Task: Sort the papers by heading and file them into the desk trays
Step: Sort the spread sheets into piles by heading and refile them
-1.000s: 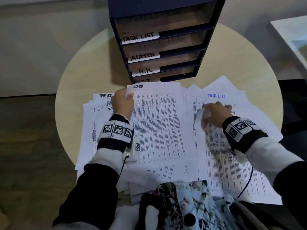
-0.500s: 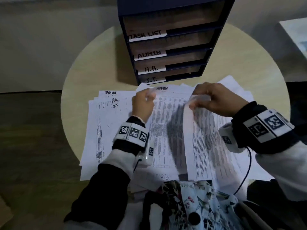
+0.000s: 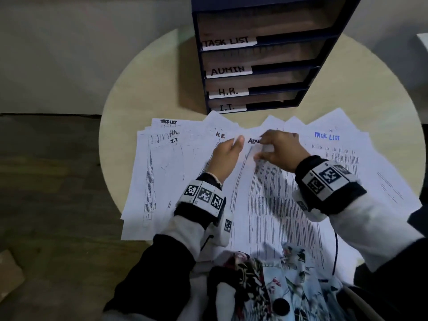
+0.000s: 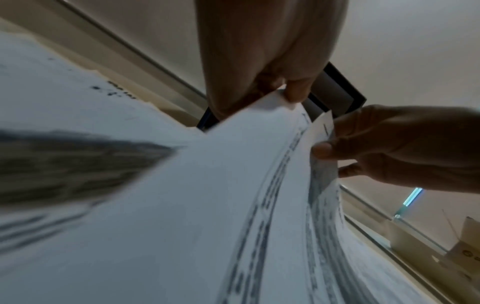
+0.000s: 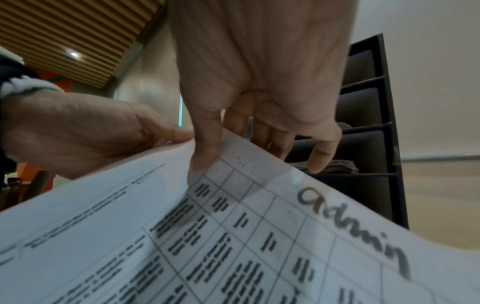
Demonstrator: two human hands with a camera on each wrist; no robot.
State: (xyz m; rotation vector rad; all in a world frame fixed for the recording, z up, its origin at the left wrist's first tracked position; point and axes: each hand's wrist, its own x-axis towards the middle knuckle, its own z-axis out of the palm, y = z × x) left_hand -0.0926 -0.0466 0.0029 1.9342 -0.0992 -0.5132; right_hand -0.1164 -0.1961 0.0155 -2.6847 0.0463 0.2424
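Observation:
White printed papers (image 3: 162,177) lie fanned across the round table, with handwritten headings such as TASK LIST, H.R., I.T. and ADMIN. At the middle my left hand (image 3: 228,154) pinches the top corner of an Admin sheet (image 3: 266,205). My right hand (image 3: 278,149) pinches the top edge of a second sheet headed admin (image 5: 350,226), lifted over the first; thumb on top, fingers behind. The dark blue desk trays (image 3: 261,66) stand just beyond, with slots labelled TASK LIST, ADMIN, H.R. and I.T. from top to bottom.
The round pale wooden table (image 3: 143,89) carries everything. A sheet with a blue TASK LIST heading (image 3: 326,136) lies at the right. My floral clothing (image 3: 266,286) covers the sheets' near edge. Wooden floor lies to the left.
My right hand lifted a sheet from the right pile and carried it left, up to my left hand. My left hand kept its hold on the Admin sheet's top corner.

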